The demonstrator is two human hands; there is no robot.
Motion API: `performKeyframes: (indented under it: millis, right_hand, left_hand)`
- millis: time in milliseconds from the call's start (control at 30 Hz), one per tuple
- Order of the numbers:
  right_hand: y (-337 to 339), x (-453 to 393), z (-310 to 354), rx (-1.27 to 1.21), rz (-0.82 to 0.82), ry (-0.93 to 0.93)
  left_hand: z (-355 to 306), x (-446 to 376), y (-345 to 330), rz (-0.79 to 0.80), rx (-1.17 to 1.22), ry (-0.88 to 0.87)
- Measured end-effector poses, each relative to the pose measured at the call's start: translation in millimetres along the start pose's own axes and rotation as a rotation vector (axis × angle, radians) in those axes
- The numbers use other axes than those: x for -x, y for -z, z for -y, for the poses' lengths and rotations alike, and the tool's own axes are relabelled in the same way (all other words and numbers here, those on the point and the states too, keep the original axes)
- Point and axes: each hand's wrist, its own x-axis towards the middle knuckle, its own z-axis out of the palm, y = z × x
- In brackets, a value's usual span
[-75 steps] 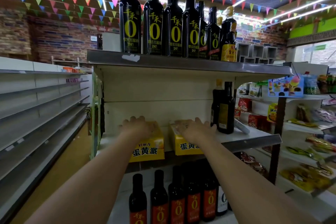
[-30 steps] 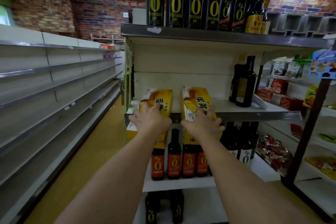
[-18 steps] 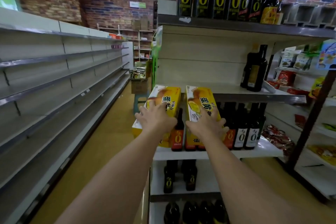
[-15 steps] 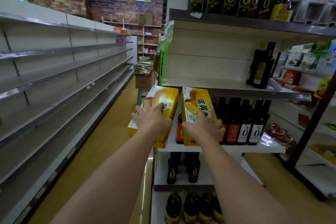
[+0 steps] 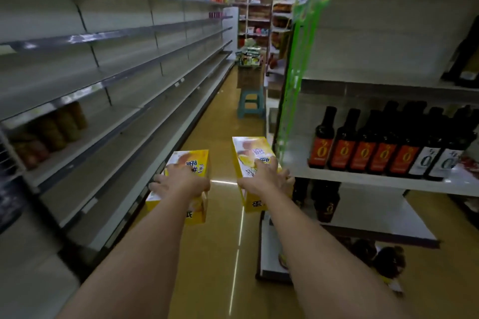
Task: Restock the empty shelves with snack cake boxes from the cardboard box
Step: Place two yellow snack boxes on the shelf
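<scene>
Two long runs of shelving frame the aisle: the bare grey shelves (image 5: 134,65) along the left and the bottle rack (image 5: 388,179) on the right, with open yellow floor (image 5: 223,116) between them. Half a second ago the view faced the bottle rack; now it has swung left down the aisle, so both boxes have come off that rack, probably bound for the bare tiers. Far down the aisle a cardboard box (image 5: 249,77) sits on a stool (image 5: 251,103). The left hand (image 5: 181,182) grips the left snack cake box (image 5: 182,189) from above, fingers curled over its near edge; the right hand (image 5: 268,180) grips the right snack cake box (image 5: 255,171) the same way. Both boxes hang over the floor, well apart from each other. The right one passes near the rack's corner; leftward the way looks free.
</scene>
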Motion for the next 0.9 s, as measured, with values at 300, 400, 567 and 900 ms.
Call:
performKeyframes:
  millis: [300,400,567,900]
  right_hand:
    - [-67.9,-80.3,47.4,0.043,0.141,0.051]
    - [-76.6,-126.4,65.9,0.049,0.165,0.062]
    - [-75.3,-204.9,94.5,0.042,0.179,0.076]
    - [-74.9,-321.4,130.3,0.076,0.195,0.096]
  left_hand:
    - [20.4,-88.6,-33.3,0.076,-0.031,0.133]
    - [7.3,-132.5,-32.4,0.058,-0.035,0.145]
    - [-25.3,-206.0,-22.4,0.039,-0.018,0.145]
    - [-73.0,-318.2,-18.3,0.023,-0.022,0.134]
